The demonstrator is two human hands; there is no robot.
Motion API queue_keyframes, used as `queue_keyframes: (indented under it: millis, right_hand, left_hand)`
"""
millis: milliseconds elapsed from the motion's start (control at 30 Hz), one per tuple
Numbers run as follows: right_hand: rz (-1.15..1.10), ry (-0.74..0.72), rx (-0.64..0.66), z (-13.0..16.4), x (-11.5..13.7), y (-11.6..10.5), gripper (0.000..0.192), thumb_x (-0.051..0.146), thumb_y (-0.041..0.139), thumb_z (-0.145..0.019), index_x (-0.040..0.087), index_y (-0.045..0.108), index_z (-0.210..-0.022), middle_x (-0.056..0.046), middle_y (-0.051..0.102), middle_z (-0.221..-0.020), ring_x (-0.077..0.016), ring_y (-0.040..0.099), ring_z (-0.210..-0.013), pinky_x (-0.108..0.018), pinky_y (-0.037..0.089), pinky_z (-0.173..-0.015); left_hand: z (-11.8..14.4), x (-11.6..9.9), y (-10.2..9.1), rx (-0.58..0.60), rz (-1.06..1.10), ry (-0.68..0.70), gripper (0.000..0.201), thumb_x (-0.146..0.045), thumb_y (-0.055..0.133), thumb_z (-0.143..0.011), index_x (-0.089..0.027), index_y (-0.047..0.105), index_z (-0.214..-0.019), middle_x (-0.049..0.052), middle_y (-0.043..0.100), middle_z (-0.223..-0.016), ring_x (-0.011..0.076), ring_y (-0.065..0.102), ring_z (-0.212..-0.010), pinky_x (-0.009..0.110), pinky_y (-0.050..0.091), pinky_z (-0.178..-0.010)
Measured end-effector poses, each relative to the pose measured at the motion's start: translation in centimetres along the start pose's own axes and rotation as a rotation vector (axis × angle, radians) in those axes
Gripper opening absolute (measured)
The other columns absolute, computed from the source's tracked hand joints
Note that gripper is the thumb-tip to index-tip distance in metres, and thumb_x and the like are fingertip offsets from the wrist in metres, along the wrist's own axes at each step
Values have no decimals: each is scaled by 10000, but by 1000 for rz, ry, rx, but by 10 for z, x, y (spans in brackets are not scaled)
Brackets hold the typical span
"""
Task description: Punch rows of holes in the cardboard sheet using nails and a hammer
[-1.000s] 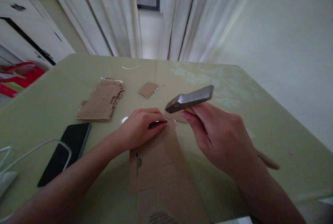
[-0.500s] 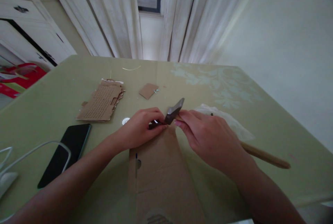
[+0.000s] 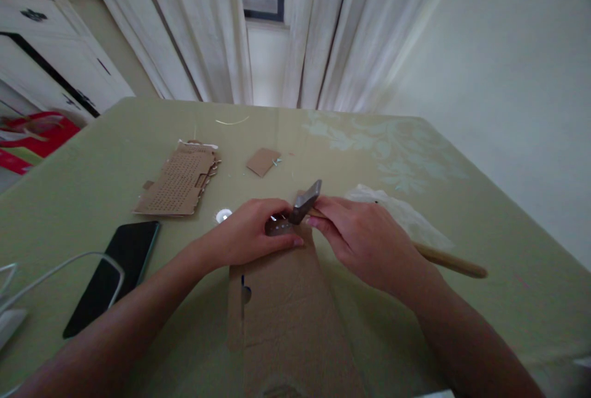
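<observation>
Right hand (image 3: 364, 231) closed firmly round a hammer with a grey metal head and a pale wooden handle (image 3: 305, 202), gripping close behind the head! That head stands over the far end of the long brown cardboard piece (image 3: 295, 305), right by the left fingertips; whether it touches, I can't tell. The handle's butt pokes out past the right wrist, pointing at the worktop's right edge, with a wide stretch of green to spare.

Left hand (image 3: 252, 231) lies across the cardboard's far end, thumb and forefinger parted, thumb tip on the cardboard. A greyish patch shows in the gap, and whether the fingers pinch anything is hidden.

Open room now: the pale green worktop (image 3: 471, 318) runs broad from the crumpled whitish plastic bag (image 3: 401, 216), just beyond the right hand, to the far right corner. Ahead, the small brown cardboard square (image 3: 262, 162) sits midway towards the far edge. Tighter on the left: a white round disc (image 3: 224, 215) just beside the left hand, the perforated brown cardboard stack (image 3: 180, 182) beyond it, and the black flat phone (image 3: 115, 275) close alongside the forearm, a white cable (image 3: 99, 254) looping over it.
</observation>
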State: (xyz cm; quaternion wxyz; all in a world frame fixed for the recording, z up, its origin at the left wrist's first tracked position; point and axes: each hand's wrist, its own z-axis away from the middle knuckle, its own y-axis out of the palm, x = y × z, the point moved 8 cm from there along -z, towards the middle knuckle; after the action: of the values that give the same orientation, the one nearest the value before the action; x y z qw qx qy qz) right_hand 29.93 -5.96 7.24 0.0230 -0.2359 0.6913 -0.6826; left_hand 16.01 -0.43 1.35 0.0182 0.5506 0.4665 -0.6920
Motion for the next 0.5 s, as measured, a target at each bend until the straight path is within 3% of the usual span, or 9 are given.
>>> queue_keyframes:
  millis: [100, 300, 500]
  right_hand:
    - [-101, 4, -95, -1, -3, -8, 217, 245, 543, -1109, 210, 724, -1224, -83, 819, -1140, -264, 766, -1002, -345, 512, -860]
    - [-25, 8, 65, -4, -1, 8, 238, 274, 537, -1127, 209, 739, -1235, -109, 818, -1129, -258, 769, -977, -332, 503, -841]
    - [-51, 6, -2, -4, -3, 3, 221, 244, 556, -1113, 204, 733, -1239, -100, 816, -1144, -265, 768, -1000, -341, 509, -854]
  left_hand:
    - [-1, 2, 1, 22, -28, -16, 415, -583, 766, -944, -188, 777, -1070, 28, 759, -905, 189, 635, -769, 286, 454, -691]
    - [-1, 3, 5, 67, -14, -11, 430, -608, 722, -971, -205, 781, -1109, 33, 772, -928, 199, 646, -787, 296, 462, -722]
    - [7, 4, -9, 140, -35, -2, 562, -648, 773, -921, -245, 719, -1309, 50, 788, -1148, 237, 703, -937, 312, 499, -802]
